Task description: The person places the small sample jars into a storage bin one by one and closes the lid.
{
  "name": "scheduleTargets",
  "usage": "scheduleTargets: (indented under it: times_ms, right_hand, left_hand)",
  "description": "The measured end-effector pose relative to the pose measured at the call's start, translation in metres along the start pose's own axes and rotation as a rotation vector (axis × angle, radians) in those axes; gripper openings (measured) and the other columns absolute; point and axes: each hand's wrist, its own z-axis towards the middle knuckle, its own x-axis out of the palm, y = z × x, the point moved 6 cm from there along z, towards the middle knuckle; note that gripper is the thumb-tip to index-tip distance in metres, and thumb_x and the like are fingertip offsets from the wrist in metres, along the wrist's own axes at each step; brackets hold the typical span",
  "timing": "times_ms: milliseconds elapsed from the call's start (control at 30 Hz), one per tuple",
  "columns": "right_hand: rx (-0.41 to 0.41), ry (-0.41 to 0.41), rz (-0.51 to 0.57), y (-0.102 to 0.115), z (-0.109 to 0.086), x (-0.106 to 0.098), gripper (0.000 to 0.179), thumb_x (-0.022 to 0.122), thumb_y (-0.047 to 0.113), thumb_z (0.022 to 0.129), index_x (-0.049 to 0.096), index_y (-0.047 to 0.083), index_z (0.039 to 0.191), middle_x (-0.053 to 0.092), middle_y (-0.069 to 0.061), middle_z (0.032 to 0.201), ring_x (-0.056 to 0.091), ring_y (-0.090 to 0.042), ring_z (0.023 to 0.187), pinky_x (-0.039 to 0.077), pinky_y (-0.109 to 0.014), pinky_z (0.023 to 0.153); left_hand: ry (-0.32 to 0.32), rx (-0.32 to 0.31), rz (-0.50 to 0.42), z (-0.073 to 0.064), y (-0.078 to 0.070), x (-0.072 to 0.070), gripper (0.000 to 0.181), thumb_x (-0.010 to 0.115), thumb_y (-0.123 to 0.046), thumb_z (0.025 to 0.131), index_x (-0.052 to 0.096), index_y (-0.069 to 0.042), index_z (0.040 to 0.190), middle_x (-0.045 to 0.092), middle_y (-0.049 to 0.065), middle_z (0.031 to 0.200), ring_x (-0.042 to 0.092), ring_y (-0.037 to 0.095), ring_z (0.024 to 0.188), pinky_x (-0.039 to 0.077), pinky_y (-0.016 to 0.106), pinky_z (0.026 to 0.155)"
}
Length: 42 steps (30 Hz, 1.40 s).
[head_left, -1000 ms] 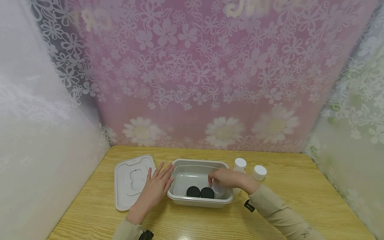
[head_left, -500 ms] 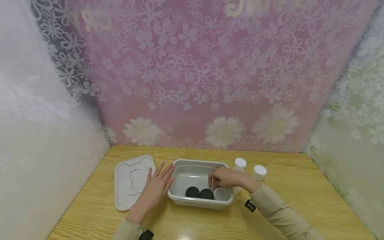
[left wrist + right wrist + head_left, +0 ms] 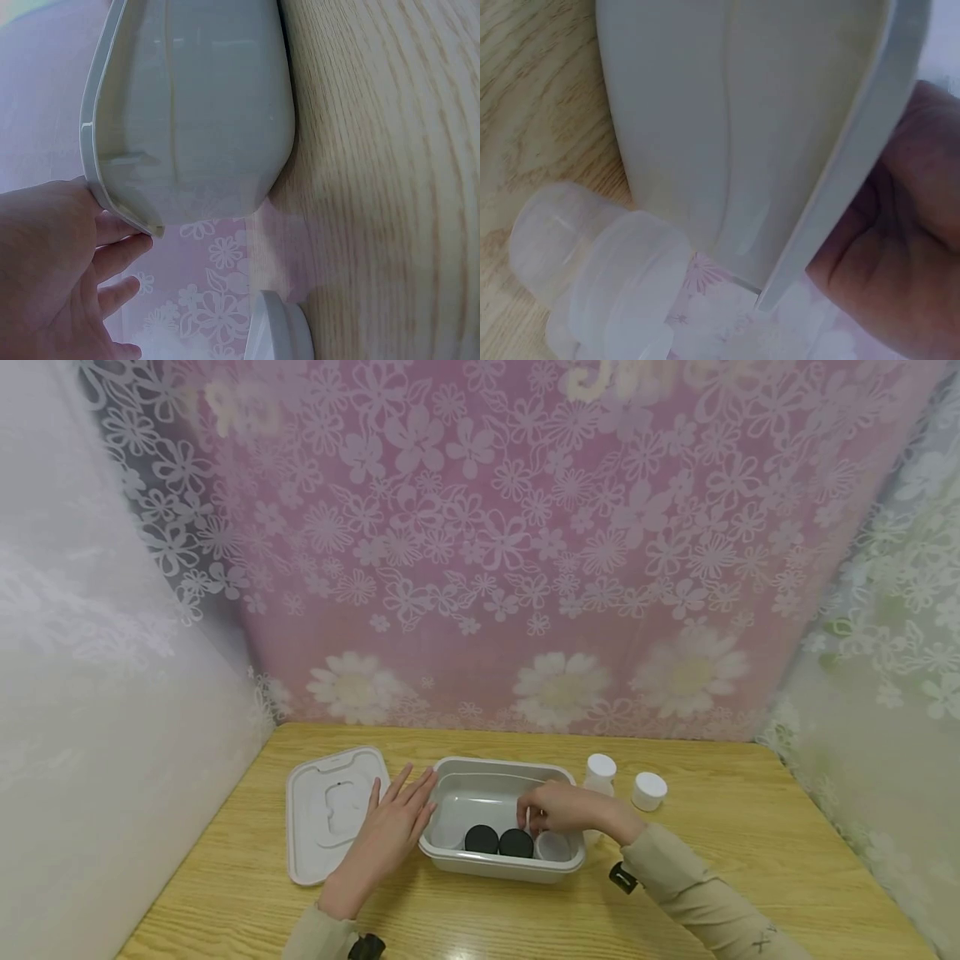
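Against bin rim (image 3: 498, 859): left hand (image 3: 390, 833), fingers spread; inside: right hand (image 3: 562, 806), curled.

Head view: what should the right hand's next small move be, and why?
Probably lift the right hand out of the grey rectangular plastic bin: the round translucent container sits beside two round black tops, while two round white-capped containers stand outside, to the bin's right.
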Motion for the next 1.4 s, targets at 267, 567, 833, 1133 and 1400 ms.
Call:
scheduleTargets:
  times_ms: [267,567,833,1133,1400]
  right_hand:
    - [-0.062,-0.126,0.071,-0.005,-0.005,-0.013,0.014,0.058,0.001,0.102,0.071,0.006,0.105,0.074,-0.005,0.092,0.069,-0.014,0.081,0.055,-0.024,0.07]
    - [-0.038,-0.425,0.204,-0.02,-0.03,-0.031,0.018,0.06,0.01,0.102,0.069,0.006,0.118,0.075,-0.005,0.107,0.072,-0.019,0.097,0.059,-0.029,0.08]
    - [0.047,-0.723,0.421,-0.049,-0.07,-0.042,0.024,0.059,0.012,0.104,0.065,0.008,0.127,0.07,-0.013,0.12,0.069,-0.023,0.108,0.057,-0.032,0.09]
    - [0.107,-0.912,0.472,-0.077,-0.114,-0.04,0.036,0.062,0.012,0.103,0.058,0.004,0.138,0.061,-0.02,0.134,0.062,-0.007,0.115,0.048,-0.012,0.093]
    - [0.236,-0.976,0.315,-0.1,-0.141,-0.03,0.048,0.072,0.009,0.095,0.056,-0.003,0.138,0.059,-0.024,0.135,0.055,-0.003,0.117,0.045,-0.01,0.096]
  left_hand:
    - [-0.002,-0.001,0.001,0.001,-0.001,-0.001,0.047,0.057,-0.025,0.105,0.053,-0.009,0.149,0.05,0.007,0.154,0.034,0.035,0.149,0.021,0.072,0.114]
    - [-0.007,0.001,-0.005,0.0,-0.002,-0.002,0.047,0.057,-0.025,0.105,0.053,-0.009,0.149,0.051,0.007,0.153,0.034,0.034,0.149,0.021,0.072,0.114]
    - [-0.013,0.005,-0.007,0.001,-0.001,-0.002,0.047,0.057,-0.024,0.105,0.053,-0.009,0.148,0.051,0.006,0.153,0.034,0.035,0.149,0.021,0.072,0.114]
    - [-0.006,-0.004,-0.004,0.001,-0.001,-0.001,0.047,0.057,-0.025,0.105,0.053,-0.009,0.149,0.05,0.006,0.153,0.034,0.034,0.149,0.022,0.072,0.114]
    - [-0.015,0.005,0.008,0.0,-0.001,-0.001,0.047,0.057,-0.025,0.105,0.053,-0.009,0.149,0.051,0.006,0.153,0.035,0.034,0.148,0.023,0.072,0.113]
